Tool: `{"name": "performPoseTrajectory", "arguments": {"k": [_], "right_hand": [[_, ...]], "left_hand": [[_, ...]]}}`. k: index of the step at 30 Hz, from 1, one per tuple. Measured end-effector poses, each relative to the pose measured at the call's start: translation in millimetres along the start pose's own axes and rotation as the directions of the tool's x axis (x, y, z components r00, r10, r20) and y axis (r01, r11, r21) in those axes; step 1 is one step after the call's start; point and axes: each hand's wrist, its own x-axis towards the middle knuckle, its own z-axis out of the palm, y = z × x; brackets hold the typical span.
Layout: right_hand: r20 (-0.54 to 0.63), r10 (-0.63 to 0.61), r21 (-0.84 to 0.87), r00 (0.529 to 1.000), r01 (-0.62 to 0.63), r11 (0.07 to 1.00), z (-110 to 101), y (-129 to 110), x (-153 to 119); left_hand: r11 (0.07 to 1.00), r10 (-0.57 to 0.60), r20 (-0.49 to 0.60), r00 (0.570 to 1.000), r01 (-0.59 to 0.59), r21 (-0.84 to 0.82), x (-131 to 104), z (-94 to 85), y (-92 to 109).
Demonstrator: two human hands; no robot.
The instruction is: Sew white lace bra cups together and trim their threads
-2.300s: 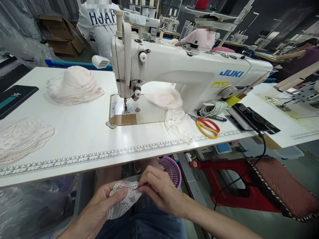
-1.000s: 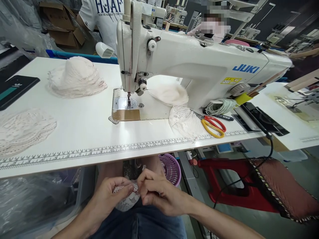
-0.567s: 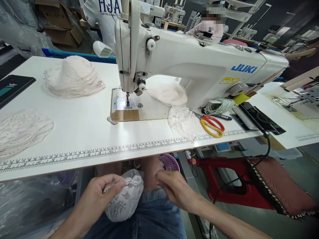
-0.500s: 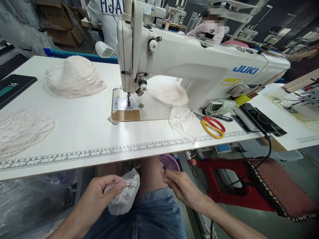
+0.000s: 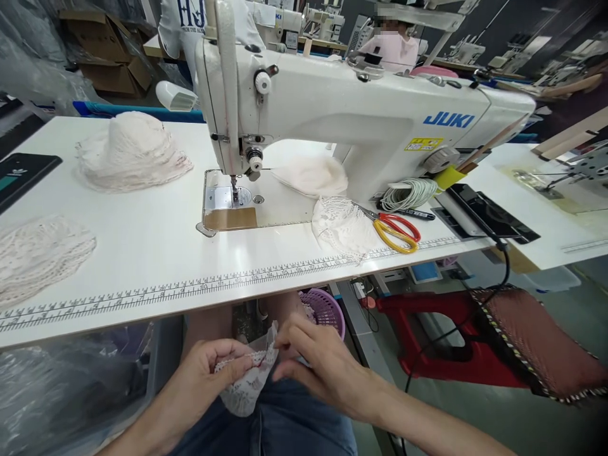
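Over my lap, a small white lace piece (image 5: pixel 247 386) hangs with its scalloped edge upward. My left hand (image 5: pixel 221 364) pinches that edge between thumb and fingers. From the other side my right hand (image 5: pixel 318 361) meets the lace, its curled fingertips at the upper right edge and its thumb lower down; the exact grip is partly hidden. Above them on the table stands a white sewing machine (image 5: pixel 351 101). A pale cup-shaped fabric piece (image 5: pixel 313 176) lies under its arm, joined by a lace piece (image 5: pixel 339 225) in front of it.
Red-and-yellow-handled scissors (image 5: pixel 396 231) lie beside a coil of pale cord (image 5: pixel 409 194). Stacked pale cups (image 5: pixel 135 152) and a lace pile (image 5: pixel 42 253) occupy the table's left. A phone (image 5: pixel 28 177) lies at the far left. Below are a purple basket (image 5: pixel 327 310) and a red stool (image 5: pixel 403 335).
My right hand has moved left from beside my knee to the lace edge. My left hand has shifted slightly right with the lace. The view has moved a little.
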Motion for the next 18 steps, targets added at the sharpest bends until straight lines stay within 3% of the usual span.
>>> {"name": "performPoseTrajectory", "arguments": {"k": [6,12,15,18], "right_hand": [[0.054,-0.022,-0.025,0.998,0.024,0.999,17.9,4.5,7.0],[-0.074,-0.106,-0.159,0.992,0.093,0.983,25.9,15.5,-0.8],[-0.083,-0.099,0.023,0.992,0.101,0.995,21.3,11.9,0.4],[0.004,-0.189,0.296,0.982,0.179,0.938,13.2,3.5,5.8]], "left_hand": [[1.000,-0.007,-0.007,1.000,0.007,0.003,-4.2,4.7,-2.1],[0.995,-0.064,-0.021,0.998,0.063,-0.079,-2.4,3.2,-6.1],[0.996,-0.048,0.001,0.999,0.048,-0.078,-1.5,2.4,-7.4],[0.997,-0.024,0.021,0.999,0.025,-0.075,-1.9,2.4,-6.9]]}}
